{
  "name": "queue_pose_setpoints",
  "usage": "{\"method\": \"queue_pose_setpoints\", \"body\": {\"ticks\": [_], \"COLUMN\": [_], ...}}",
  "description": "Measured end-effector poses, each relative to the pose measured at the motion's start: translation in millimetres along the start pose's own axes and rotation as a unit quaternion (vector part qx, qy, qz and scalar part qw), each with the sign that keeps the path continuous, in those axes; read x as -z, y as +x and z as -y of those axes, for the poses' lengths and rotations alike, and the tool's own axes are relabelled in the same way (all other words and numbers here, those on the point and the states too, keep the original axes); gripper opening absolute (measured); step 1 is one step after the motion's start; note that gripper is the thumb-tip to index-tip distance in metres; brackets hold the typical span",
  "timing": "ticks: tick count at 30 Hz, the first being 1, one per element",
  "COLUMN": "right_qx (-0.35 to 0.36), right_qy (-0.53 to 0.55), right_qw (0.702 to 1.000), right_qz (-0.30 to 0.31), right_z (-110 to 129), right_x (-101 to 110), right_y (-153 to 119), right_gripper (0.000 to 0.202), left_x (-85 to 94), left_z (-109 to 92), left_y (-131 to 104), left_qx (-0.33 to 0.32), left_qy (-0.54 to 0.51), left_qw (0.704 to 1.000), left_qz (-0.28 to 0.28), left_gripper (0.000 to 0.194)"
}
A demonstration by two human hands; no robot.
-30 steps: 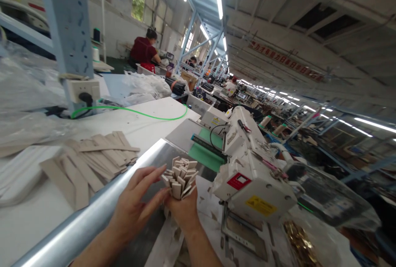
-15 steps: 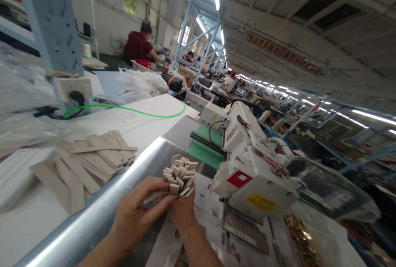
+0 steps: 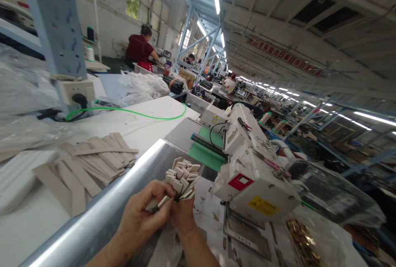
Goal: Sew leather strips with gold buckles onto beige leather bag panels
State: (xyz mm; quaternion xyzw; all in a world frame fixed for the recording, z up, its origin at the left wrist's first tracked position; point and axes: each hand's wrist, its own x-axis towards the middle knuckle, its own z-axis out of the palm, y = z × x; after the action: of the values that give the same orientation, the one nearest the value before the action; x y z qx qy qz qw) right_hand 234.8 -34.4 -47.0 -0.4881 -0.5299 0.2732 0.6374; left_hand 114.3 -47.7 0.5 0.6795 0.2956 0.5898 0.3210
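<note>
A bundle of beige strips (image 3: 182, 176), its ends pointing up, is held in my right hand (image 3: 183, 213), whose fingers are mostly hidden behind the strips. My left hand (image 3: 145, 211) pinches one beige strip (image 3: 163, 201) between thumb and fingers, right beside the bundle. Both hands are above the edge of the shiny metal surface (image 3: 123, 192). To the left, a loose pile of flat beige strips (image 3: 95, 159) lies on the white table (image 3: 145, 110).
A white sewing machine (image 3: 253, 172) with a green plate (image 3: 206, 155) stands just right of my hands. Gold-coloured pieces (image 3: 303, 240) lie in clear plastic at the lower right. A green cable (image 3: 130, 111) crosses the table. A person (image 3: 139, 48) sits farther back.
My left fingers have curled in more, and the strip in them has turned and now points up to the right. The bundle's ends have shifted and spread slightly.
</note>
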Motion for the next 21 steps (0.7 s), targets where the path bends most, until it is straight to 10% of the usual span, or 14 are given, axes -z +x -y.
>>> {"method": "queue_pose_setpoints", "body": {"ticks": [8, 13, 21], "right_qx": [-0.005, -0.14, -0.254], "right_qy": [0.062, 0.173, 0.33], "right_qw": [0.997, 0.967, 0.902], "right_qz": [0.051, 0.123, 0.116], "right_z": [20.1, 26.3, 27.3], "right_x": [-7.1, -1.8, -1.7], "right_y": [-3.4, -0.8, -3.0], "right_gripper": [0.045, 0.058, 0.048], "left_x": [7.4, 7.0, 5.4], "left_z": [13.5, 13.5, 10.0], "left_y": [-0.9, 9.1, 18.1], "left_qx": [0.191, 0.345, 0.404], "left_qy": [-0.167, -0.303, -0.454], "left_qw": [0.967, 0.883, 0.778], "left_qz": [-0.025, -0.093, -0.161], "left_gripper": [0.028, 0.036, 0.037]}}
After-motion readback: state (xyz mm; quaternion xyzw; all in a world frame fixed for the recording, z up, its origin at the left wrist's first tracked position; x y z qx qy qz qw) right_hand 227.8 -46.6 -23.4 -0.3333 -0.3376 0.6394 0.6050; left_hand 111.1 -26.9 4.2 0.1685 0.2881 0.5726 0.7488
